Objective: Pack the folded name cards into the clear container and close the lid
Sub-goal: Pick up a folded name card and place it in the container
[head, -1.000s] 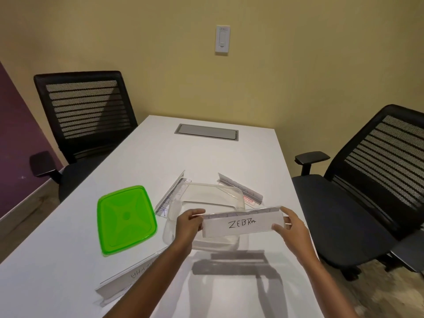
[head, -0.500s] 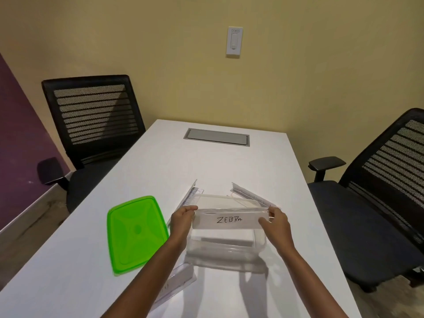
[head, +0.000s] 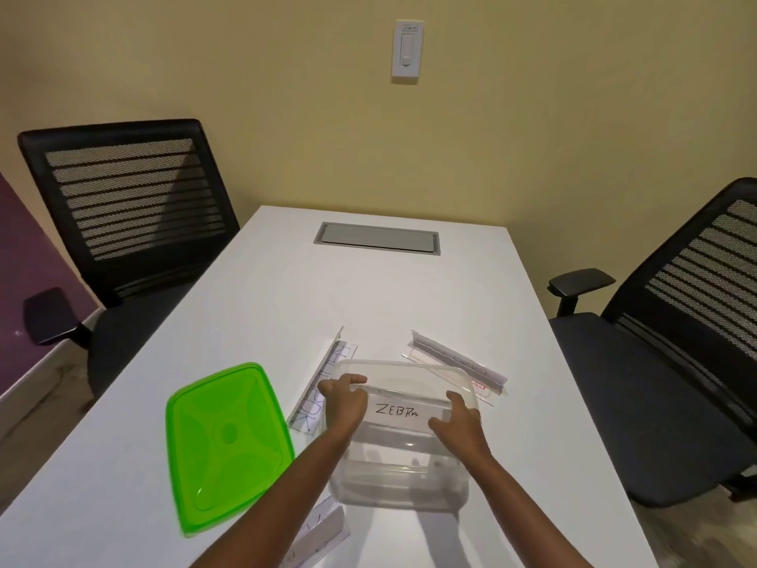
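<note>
The clear container (head: 399, 481) stands open on the white table (head: 368, 297) in front of me. Inside it, tilted toward me, is the folded name card marked ZEBRA (head: 396, 412). My left hand (head: 344, 399) grips the card's left end and my right hand (head: 456, 424) grips its right end, both reaching into the container. The green lid (head: 227, 442) lies flat to the container's left. Three more folded name cards lie on the table: one (head: 323, 383) behind my left hand, one (head: 454, 362) behind the container at right, one (head: 317, 539) under my left forearm.
A grey cable hatch (head: 377, 239) is set into the table's far end. Black mesh office chairs stand at the left (head: 127, 223) and at the right (head: 672, 354). A yellow wall with a light switch (head: 406, 49) closes the far side.
Both hands have carried the ZEBRA card forward and down, from above the container's near edge into the container. The camera has tilted down and closer.
</note>
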Motion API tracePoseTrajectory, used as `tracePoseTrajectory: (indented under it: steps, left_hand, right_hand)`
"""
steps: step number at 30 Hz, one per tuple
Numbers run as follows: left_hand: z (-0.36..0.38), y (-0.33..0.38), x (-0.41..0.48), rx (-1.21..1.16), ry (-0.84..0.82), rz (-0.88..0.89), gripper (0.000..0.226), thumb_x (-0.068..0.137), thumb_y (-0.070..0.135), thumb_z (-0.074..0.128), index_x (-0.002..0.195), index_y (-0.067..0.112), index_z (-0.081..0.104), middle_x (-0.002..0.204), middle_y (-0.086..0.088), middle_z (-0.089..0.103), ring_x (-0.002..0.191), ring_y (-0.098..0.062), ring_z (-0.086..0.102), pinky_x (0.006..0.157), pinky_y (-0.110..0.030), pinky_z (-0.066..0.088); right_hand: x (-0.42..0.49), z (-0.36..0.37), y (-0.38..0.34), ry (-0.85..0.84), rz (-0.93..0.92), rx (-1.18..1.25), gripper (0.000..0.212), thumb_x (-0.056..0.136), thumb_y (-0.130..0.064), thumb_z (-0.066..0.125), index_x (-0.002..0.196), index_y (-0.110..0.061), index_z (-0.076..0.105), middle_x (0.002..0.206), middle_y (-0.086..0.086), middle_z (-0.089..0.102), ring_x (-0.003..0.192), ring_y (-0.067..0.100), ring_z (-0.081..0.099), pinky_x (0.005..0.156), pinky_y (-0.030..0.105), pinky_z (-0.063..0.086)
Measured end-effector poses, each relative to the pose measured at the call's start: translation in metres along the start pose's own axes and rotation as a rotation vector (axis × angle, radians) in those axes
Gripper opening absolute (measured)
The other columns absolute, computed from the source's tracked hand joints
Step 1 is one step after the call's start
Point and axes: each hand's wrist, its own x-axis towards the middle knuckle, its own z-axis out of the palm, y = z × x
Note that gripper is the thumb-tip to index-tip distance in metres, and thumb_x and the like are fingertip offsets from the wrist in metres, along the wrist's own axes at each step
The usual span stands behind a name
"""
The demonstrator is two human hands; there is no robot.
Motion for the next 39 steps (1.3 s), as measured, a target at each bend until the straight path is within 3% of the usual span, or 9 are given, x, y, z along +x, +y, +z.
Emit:
tracePoseTrajectory:
  steps: [4,7,11,17,22,26,29,33,39]
  left_hand:
    - [0.014,0.001,0.001,0.142,-0.04,0.034,0.039,0.087,-0.004,0.038,0.122,0.005,0.053,0.134,-0.015,0.025,0.084,-0.026,0.052,0.086,-0.03,0.045]
    - [0.019,-0.002,0.003,0.188,-0.084,-0.005,0.04,0.087,-0.002,0.039,0.125,0.005,0.05,0.135,-0.016,0.024,0.098,-0.035,0.059,0.087,-0.031,0.047]
    - [0.022,-0.006,0.006,0.201,-0.096,-0.032,0.04,0.088,-0.004,0.04,0.126,0.003,0.049,0.136,-0.017,0.023,0.084,-0.024,0.049,0.091,-0.032,0.048]
    - [0.026,-0.012,0.008,0.233,-0.117,-0.058,0.042,0.087,-0.002,0.043,0.129,0.0,0.045,0.141,-0.017,0.018,0.115,-0.034,0.054,0.099,-0.032,0.045]
    - [0.027,-0.012,0.005,0.318,-0.15,-0.085,0.049,0.088,0.002,0.043,0.136,0.0,0.036,0.143,-0.019,0.015,0.098,-0.029,0.048,0.097,-0.032,0.044]
    - [0.027,-0.013,0.0,0.34,-0.195,-0.114,0.058,0.09,0.005,0.043,0.145,0.005,0.024,0.146,-0.022,0.015,0.12,-0.035,0.049,0.101,-0.033,0.042]
    - [0.023,-0.014,-0.006,0.342,-0.218,-0.099,0.058,0.091,0.006,0.04,0.145,0.005,0.021,0.147,-0.024,0.022,0.125,-0.034,0.046,0.1,-0.033,0.042]
    - [0.014,-0.014,-0.014,0.316,-0.196,0.012,0.059,0.092,0.007,0.04,0.147,0.007,0.02,0.151,-0.018,0.03,0.134,-0.03,0.039,0.106,-0.033,0.037]
    - [-0.007,-0.022,-0.038,0.118,-0.054,0.185,0.054,0.088,-0.006,0.038,0.14,0.009,0.037,0.146,-0.01,0.042,0.134,-0.021,0.04,0.106,-0.026,0.034]
  right_hand:
    - [0.011,0.011,0.004,-0.017,0.068,0.03,0.058,0.088,-0.015,0.051,0.142,-0.012,0.029,0.143,0.027,0.026,0.124,0.034,0.044,0.099,0.031,0.04]
    - [0.019,0.014,0.007,-0.01,0.085,0.018,0.058,0.088,-0.015,0.052,0.141,-0.01,0.03,0.142,0.027,0.027,0.127,0.036,0.041,0.1,0.032,0.04]
    - [0.027,0.021,0.012,0.0,0.072,0.009,0.057,0.087,-0.014,0.053,0.139,-0.009,0.032,0.142,0.026,0.03,0.125,0.036,0.044,0.099,0.032,0.041]
    - [0.033,0.029,0.014,0.02,0.03,-0.004,0.059,0.088,-0.014,0.052,0.142,-0.009,0.028,0.146,0.025,0.025,0.128,0.037,0.04,0.101,0.033,0.039]
    - [0.035,0.031,0.017,-0.029,0.016,-0.058,0.065,0.089,-0.016,0.052,0.146,-0.008,0.021,0.154,0.027,0.011,0.136,0.035,0.035,0.105,0.033,0.036]
    - [0.037,0.033,0.02,-0.036,0.017,-0.073,0.066,0.089,-0.018,0.051,0.146,-0.008,0.02,0.153,0.03,0.011,0.133,0.037,0.038,0.105,0.036,0.038]
    - [0.037,0.034,0.02,-0.014,-0.001,-0.053,0.063,0.088,-0.017,0.051,0.144,-0.007,0.024,0.151,0.03,0.019,0.132,0.037,0.04,0.104,0.037,0.04]
    - [0.028,0.032,0.017,0.093,-0.097,-0.031,0.057,0.091,-0.01,0.048,0.144,-0.008,0.028,0.156,0.023,0.012,0.136,0.033,0.037,0.107,0.033,0.035]
    - [0.001,0.032,0.017,0.268,-0.427,0.055,0.04,0.086,0.004,0.047,0.124,-0.007,0.054,0.143,0.01,0.04,0.127,0.025,0.047,0.1,0.026,0.04]
